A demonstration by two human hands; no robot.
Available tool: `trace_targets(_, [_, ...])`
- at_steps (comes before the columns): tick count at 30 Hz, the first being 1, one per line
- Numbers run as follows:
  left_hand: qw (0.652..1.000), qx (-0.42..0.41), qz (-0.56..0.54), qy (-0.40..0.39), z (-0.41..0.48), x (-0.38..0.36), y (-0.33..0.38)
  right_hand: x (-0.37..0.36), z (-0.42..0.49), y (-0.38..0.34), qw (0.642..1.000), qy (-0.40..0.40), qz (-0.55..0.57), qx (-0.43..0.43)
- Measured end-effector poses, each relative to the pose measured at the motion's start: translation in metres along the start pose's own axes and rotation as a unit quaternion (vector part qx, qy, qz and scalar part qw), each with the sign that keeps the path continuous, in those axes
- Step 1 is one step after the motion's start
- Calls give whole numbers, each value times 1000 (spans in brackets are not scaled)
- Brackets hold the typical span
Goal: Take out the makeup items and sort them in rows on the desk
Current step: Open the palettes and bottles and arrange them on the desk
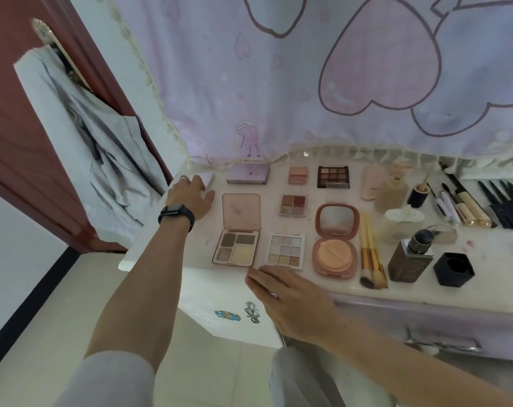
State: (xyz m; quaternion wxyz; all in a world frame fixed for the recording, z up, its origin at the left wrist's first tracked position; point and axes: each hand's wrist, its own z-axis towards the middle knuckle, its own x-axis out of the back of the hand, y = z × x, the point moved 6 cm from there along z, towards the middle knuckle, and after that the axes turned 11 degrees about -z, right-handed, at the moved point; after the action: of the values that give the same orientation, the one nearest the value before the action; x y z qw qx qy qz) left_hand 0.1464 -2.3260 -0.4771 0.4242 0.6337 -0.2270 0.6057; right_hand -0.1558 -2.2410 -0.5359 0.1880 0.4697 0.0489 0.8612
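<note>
Now both hands lie flat: left hand [190, 198] touching white box [209, 179], right hand [290, 298] near pastel palette [286, 251].

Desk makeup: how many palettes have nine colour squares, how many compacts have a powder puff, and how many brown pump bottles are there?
Nine-square palettes: 2
Powder-puff compact: 1
Brown pump bottle: 1
Total: 4

You're in a home bedroom: a vanity desk [396, 292] under a heart-print curtain [308, 69], clothes [96, 160] hung on the door [23, 127].
</note>
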Motion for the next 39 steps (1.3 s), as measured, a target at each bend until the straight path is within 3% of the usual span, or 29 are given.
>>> trace_targets(6, [989,90,-106,47,-35,2,-19,1,-1,0,1000,2,5,-5])
trace_targets(9, [971,159,-175,29,-54,2,-32,4,0,0,1000,0,19,-9])
trace_targets(13, [964,170,-204,26,-90,13,-33,6,2,3,999,-22,41,-13])
trace_targets(17, [916,209,-334,79,-142,34,-22,15,3,8,992,-67,100,-37])
trace_targets(19, [885,200,-404,114,-165,49,-12,20,3,12,970,-104,194,-102])
trace_targets(21, [861,174,-455,146,-187,67,2,33,2,20,916,-127,316,-214])
trace_targets(23, [850,121,-490,148,-207,86,23,54,2,32,832,-113,434,-326])
trace_targets(25, [857,60,-500,106,-223,98,48,79,3,43,709,-75,567,-413])
trace_targets(27, [874,5,-484,41,-235,103,74,96,2,50,553,-54,678,-481])
trace_targets(29, [889,-44,-455,-25,-245,105,105,104,-2,54,450,-58,731,-510])
trace_targets(32, [892,-90,-438,-66,-257,102,142,111,-17,55,376,-68,763,-522])
trace_targets(36, [878,-86,-467,-54,-261,84,163,118,-43,54,240,-58,818,-520])
trace_targets(39, [886,-83,-453,-51,-265,74,175,118,-58,54,204,-58,828,-518])
